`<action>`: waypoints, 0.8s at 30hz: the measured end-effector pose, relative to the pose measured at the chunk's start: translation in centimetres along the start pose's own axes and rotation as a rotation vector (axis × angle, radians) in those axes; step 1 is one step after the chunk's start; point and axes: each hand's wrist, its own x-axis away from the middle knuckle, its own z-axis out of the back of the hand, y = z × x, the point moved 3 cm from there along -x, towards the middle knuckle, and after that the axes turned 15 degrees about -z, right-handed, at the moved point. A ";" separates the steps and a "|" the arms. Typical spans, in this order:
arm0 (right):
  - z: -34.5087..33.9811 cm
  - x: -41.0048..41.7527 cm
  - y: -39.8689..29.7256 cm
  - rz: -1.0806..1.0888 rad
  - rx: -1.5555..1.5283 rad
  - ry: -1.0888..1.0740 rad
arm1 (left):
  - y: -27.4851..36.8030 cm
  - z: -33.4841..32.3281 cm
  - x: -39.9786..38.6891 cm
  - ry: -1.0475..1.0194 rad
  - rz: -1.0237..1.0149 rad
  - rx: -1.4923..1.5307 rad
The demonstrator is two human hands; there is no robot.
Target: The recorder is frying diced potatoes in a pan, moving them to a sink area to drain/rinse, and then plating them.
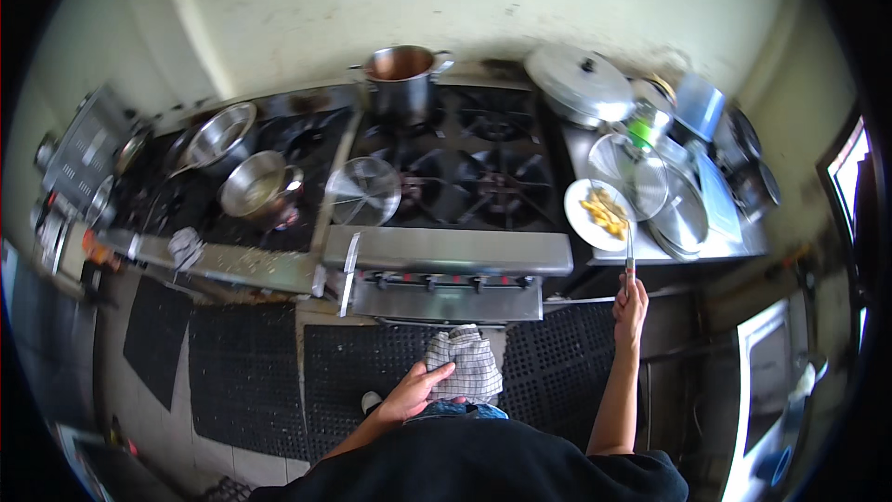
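Observation:
My right hand (631, 310) grips the handle of a long metal utensil (630, 261); its far end reaches onto a white plate (582, 229). Yellowish food pieces (603, 213) lie on that plate, which rests at the front of a metal side counter. Exactly what head the utensil has is hard to tell against the food. Close to my body, my left hand (414, 390) holds a folded checked kitchen cloth (465, 366). Its thumb lies over the cloth and the other fingers are partly hidden.
A gas range (498, 188) stands ahead with a tall steel pot (401, 87) and a round mesh strainer (365, 189). To the left sit a steel pan (252, 187) and a bowl (223, 132). Lids (679, 216), a sieve (644, 178) and a large covered pan (582, 80) crowd the right counter.

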 end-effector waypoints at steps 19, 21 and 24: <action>-62.3 28.0 13.9 -0.486 -0.231 -1.091 | 18.4 36.6 25.9 0.498 -0.690 0.236; -69.4 31.0 16.2 -0.579 -0.245 -1.202 | 20.2 39.2 26.6 0.533 -0.697 0.251; -80.2 34.4 20.6 -0.613 -0.208 -1.315 | 22.9 43.1 27.4 0.595 -0.732 0.278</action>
